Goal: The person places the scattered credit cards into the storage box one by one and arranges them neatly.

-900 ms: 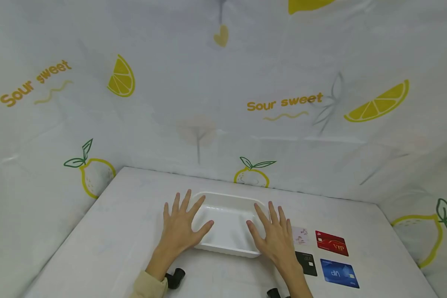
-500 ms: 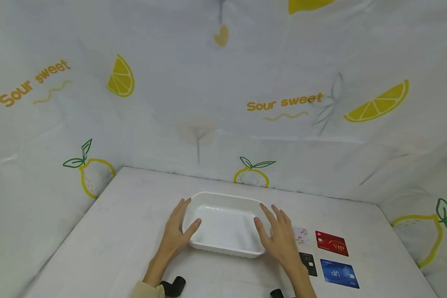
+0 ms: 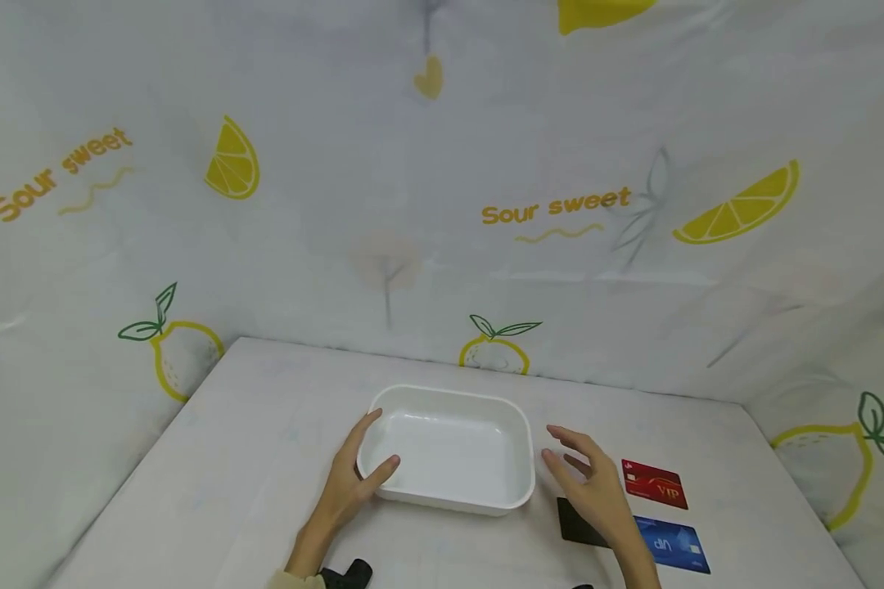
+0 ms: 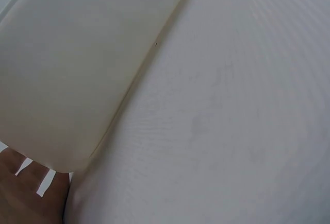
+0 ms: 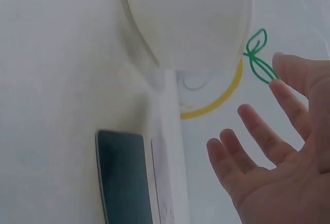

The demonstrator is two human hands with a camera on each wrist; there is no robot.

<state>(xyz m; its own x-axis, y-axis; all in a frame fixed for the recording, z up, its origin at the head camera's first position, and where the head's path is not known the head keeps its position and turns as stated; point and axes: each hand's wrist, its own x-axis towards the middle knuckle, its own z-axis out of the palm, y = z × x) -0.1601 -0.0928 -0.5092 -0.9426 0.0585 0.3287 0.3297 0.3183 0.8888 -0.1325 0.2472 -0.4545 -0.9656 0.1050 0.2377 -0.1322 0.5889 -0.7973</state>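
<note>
A white rectangular tray (image 3: pixel 449 442) rests on the table. My left hand (image 3: pixel 346 483) holds its left end, thumb over the rim and fingers against the outer wall; in the left wrist view these fingers (image 4: pixel 33 175) touch the tray's end wall. My right hand (image 3: pixel 593 483) is apart from the tray, to its right, over the cards with its fingers loosely bent and nothing between them. Beneath it a black card (image 3: pixel 578 523) is partly covered. In the right wrist view a pale card (image 5: pixel 162 183) lies beyond the dark one; the head view hides it behind the hand.
A red VIP card (image 3: pixel 654 483) and a blue VIP card (image 3: pixel 672 545) lie to the right of the right hand. A white lemon-print sheet (image 3: pixel 324 204) hangs behind the table (image 3: pixel 287 384). A black wrist device (image 3: pixel 349 574) sits by the left wrist.
My right hand has left the tray's right end and moved right over the black card. The left hand stays at the tray's left end. The view has tipped slightly.
</note>
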